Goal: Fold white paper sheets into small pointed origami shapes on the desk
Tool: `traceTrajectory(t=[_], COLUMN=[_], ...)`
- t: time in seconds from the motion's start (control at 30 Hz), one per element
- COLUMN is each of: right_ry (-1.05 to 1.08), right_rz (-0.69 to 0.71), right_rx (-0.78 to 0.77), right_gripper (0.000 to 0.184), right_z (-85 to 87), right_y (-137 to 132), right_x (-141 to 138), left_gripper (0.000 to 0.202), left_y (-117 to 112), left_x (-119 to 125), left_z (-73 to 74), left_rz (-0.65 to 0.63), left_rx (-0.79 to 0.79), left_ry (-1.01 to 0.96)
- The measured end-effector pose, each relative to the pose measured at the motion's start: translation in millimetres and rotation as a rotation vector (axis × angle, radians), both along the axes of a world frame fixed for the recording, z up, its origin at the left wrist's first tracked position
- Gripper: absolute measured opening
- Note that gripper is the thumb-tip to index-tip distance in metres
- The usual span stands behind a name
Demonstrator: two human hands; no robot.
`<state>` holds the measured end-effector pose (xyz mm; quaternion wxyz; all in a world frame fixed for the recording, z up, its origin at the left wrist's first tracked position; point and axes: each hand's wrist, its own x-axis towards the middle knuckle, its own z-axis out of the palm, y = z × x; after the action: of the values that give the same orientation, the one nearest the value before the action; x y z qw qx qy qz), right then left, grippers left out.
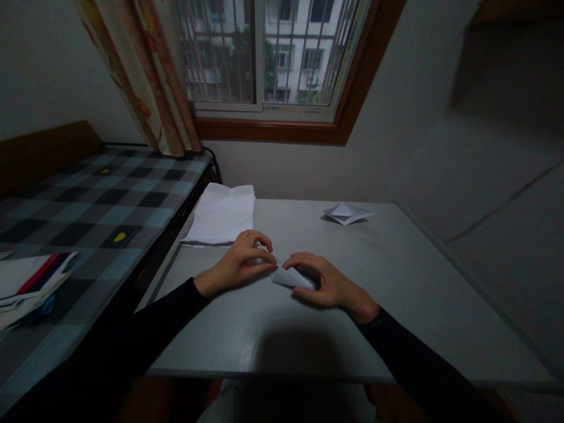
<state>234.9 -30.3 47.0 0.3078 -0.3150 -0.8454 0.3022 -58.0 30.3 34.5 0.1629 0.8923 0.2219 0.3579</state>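
A small piece of folded white paper [288,277] lies between my two hands, just above or on the white table. My left hand [244,257] pinches its left end between thumb and fingers. On its other side, my right hand [324,281] curls round the right part, thumb at the near edge and index finger on top. Parts of the paper are hidden under the fingers. Farther back on the right sits a folded paper boat [346,213], touched by neither hand.
A stack of white paper sheets [224,214] lies at the table's back left. The white table [247,346] meets the wall at the back and right. Left of it is a bed with a checked cover [145,202], carrying a striped bag-like item [33,282]. A window [264,59] is ahead.
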Motion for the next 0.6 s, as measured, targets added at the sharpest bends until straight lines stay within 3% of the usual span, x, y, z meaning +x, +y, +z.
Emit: traceTrajectory(t=[0.1,0.23,0.43,0.6], right_ry=[-0.1,-0.171,-0.225,-0.252], right_rz=[-0.015,-0.03,-0.164,-0.157], right_rx=[0.067,0.203,0.33,0.306], right_gripper=[0.053,0.048,0.037,0.037], right_z=[-3.1,-6.8,-4.9,-7.0], right_y=[-2,3,11,13], right_x=[-3,-6,-4,-2], left_gripper=[0.013,0.02,0.02,0.024], left_y=[1,-3,-6,-6], left_x=[0,2,2,1], left_z=[0.0,4.3,8.2,5.8], left_rz=[0.04,0.075,-0.065,-0.066], left_rx=[0.083,0.177,0.106,0.146], left_ry=[0.069,0.132,0.184,0.21])
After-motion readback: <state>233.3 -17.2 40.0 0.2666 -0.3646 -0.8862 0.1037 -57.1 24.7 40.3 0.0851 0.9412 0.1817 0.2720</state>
